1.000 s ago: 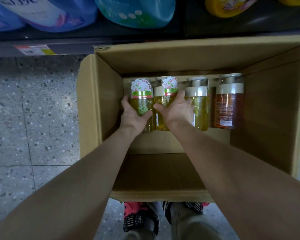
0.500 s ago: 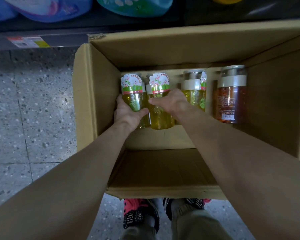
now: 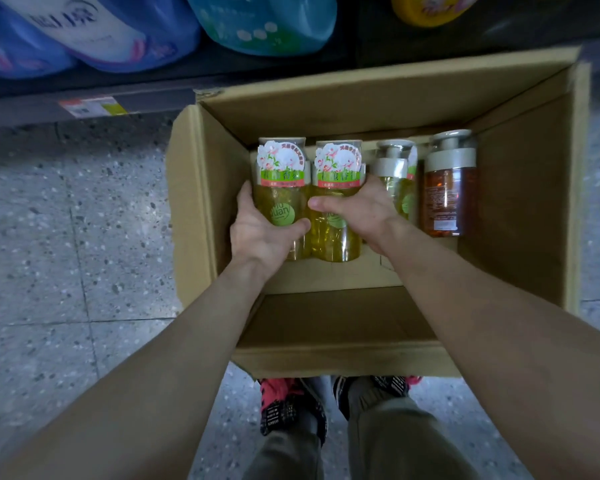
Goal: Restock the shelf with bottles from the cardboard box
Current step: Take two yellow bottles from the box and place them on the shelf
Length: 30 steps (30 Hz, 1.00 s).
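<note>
**Restocking nearly through: four bottles left in the box**

In the centre of the frame the cardboard box (image 3: 201,216) sits on the floor, mostly empty. Four bottles remain along its far wall. The left hand (image 3: 262,233) is wrapped around the leftmost yellow bottle (image 3: 281,188); the right hand (image 3: 357,213) grips the second yellow bottle (image 3: 336,188) beside it. A third yellow bottle (image 3: 397,174) and an amber bottle (image 3: 449,188) wait, right of centre. The shelf (image 3: 32,110) runs across the upper frame; none of these four is on it yet.
</note>
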{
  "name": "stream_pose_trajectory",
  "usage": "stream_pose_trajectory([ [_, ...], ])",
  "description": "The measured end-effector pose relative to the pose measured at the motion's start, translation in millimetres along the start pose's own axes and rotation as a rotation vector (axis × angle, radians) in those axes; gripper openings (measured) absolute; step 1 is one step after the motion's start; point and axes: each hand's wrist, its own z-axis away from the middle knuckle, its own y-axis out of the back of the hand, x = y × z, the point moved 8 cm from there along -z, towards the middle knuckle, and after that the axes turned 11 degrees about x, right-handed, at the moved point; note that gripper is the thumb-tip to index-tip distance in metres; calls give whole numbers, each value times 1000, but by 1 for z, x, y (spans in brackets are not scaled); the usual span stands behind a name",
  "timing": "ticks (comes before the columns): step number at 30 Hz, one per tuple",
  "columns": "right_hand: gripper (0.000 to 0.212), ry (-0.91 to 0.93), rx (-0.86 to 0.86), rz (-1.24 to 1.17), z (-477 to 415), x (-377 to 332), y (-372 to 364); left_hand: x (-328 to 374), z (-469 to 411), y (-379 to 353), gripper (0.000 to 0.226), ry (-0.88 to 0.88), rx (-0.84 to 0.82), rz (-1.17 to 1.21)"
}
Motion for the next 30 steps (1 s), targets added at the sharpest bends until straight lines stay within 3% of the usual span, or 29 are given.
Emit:
stream_pose_trajectory([
  [3, 96, 46, -18, -41, 39, -17, 30, 18, 30, 22, 119, 8, -69, -39],
  [6, 96, 91, -9, -59, 81, -34, 63, 36, 61, 46, 87, 1, -118, -29],
  [7, 91, 107, -6, -73, 96, -41, 74, 44, 73, 56, 85, 5, -130, -3],
  [11, 70, 169, -47, -119, 166, -82, 121, 92, 130, 110, 116, -37, -105, 34],
  [14, 67, 264, 18, -143, 229, -123, 167, 142, 184, 157, 114, -99, -63, 65],
  [18, 72, 386, 92, -170, 321, -176, 231, 207, 261, 227, 97, -223, 20, 143],
  [24, 86, 514, 195, -250, 451, -232, 321, 287, 381, 321, 101, -430, 147, 226],
  [30, 86, 666, 259, -328, 596, -264, 406, 348, 511, 402, 99, -669, 245, 245],
])
